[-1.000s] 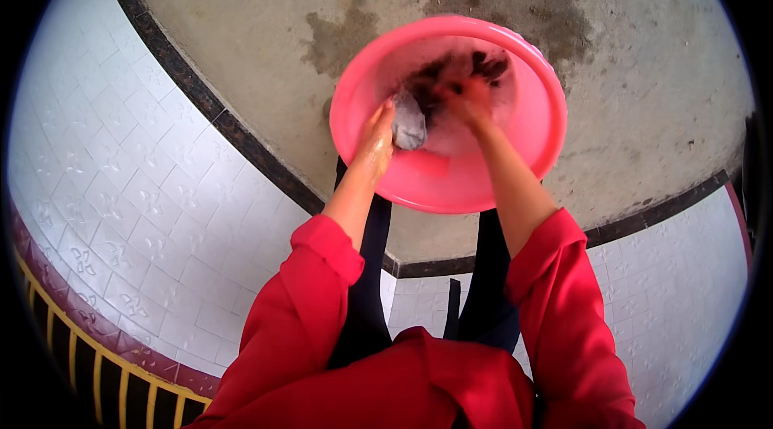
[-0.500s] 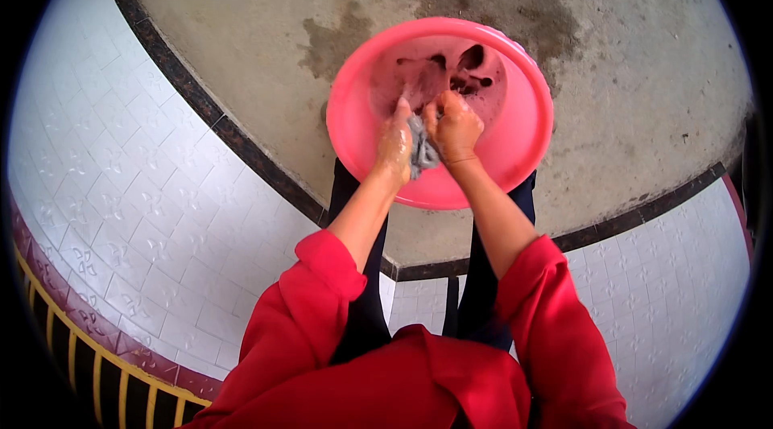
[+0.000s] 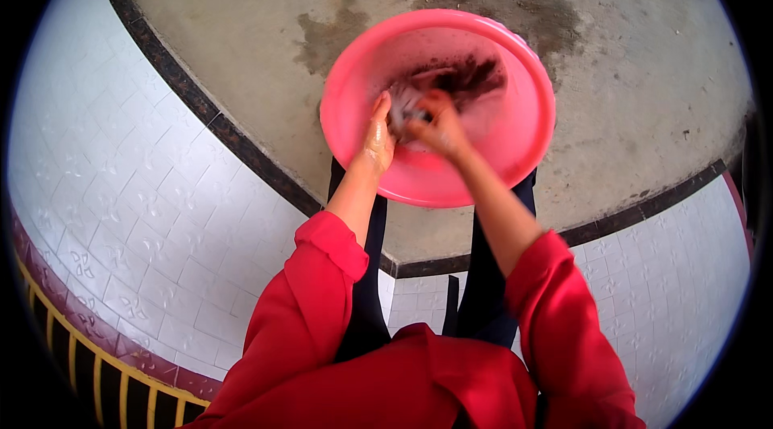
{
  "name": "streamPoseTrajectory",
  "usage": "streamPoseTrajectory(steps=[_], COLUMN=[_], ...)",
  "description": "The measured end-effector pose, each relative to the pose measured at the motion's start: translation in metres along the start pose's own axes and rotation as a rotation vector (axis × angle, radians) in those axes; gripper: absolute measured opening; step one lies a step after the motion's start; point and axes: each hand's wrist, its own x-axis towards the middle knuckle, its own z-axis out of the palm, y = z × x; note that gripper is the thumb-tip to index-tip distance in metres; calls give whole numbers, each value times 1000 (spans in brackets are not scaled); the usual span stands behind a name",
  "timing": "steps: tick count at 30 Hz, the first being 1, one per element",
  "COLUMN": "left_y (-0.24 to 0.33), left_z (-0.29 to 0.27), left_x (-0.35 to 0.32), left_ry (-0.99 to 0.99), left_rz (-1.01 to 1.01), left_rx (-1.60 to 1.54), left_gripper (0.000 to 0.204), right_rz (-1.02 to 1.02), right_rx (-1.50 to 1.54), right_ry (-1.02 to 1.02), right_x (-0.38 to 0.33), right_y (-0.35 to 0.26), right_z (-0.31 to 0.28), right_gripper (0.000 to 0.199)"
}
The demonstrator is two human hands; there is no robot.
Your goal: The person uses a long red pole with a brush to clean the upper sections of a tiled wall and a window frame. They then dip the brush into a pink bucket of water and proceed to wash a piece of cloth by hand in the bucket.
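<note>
A pink plastic basin (image 3: 527,127) is tilted toward me between my knees. Inside it my left hand (image 3: 378,138), wet and shiny, holds one side of a crumpled grey cloth (image 3: 405,107), thumb pointing up. Against the other side of that cloth works my right hand (image 3: 439,125), its fingers curled and slightly blurred by motion. Beyond both hands, dark wet cloth (image 3: 477,79) lies in cloudy water at the far side of the basin. Part of the grey cloth is hidden behind my fingers.
Around the basin is concrete floor (image 3: 644,99) with dark wet patches beyond the far rim. A dark stone edging (image 3: 211,117) borders white tiles (image 3: 161,212) on the left and nearer me. A yellow railing (image 3: 97,348) stands at the lower left.
The grey cloth has shifted up and left, bunched deeper in the basin. My right hand has moved left and slightly down; my left hand has moved slightly left. The dark cloth looks more spread.
</note>
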Motion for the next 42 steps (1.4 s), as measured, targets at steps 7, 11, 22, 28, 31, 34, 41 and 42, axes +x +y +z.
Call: streamPoseTrajectory(steps=[7, 11, 22, 28, 31, 34, 41, 42], left_y=[5, 16, 12, 25, 29, 37, 33, 29], left_z=[11, 57, 12, 28, 35, 47, 41, 42], left_x=[-27, -50, -53, -42, -46, -66, -112, -115], left_ry=[114, 246, 0, -276, -228, -305, -551, -563], left_rz=[-21, 65, 99, -289, -76, -47, 6, 51], left_rx=[124, 177, 292, 69, 270, 363, 752, 771], left_gripper=[54, 50, 57, 60, 43, 27, 32, 32], right_rz=[-90, 18, 423, 91, -181, -106, 735, 756], right_rx=[-243, -395, 740, 465, 54, 105, 1130, 1240], right_ry=[338, 501, -74, -292, -284, -231, 25, 20], right_x=[-74, -38, -79, -109, -106, -101, -37, -28], right_y=[-124, -83, -64, -96, -88, -43, -31, -37], right_z=[20, 0, -49, -42, -42, -41, -66, -67], right_gripper=[18, 16, 22, 25, 25, 29, 51, 49])
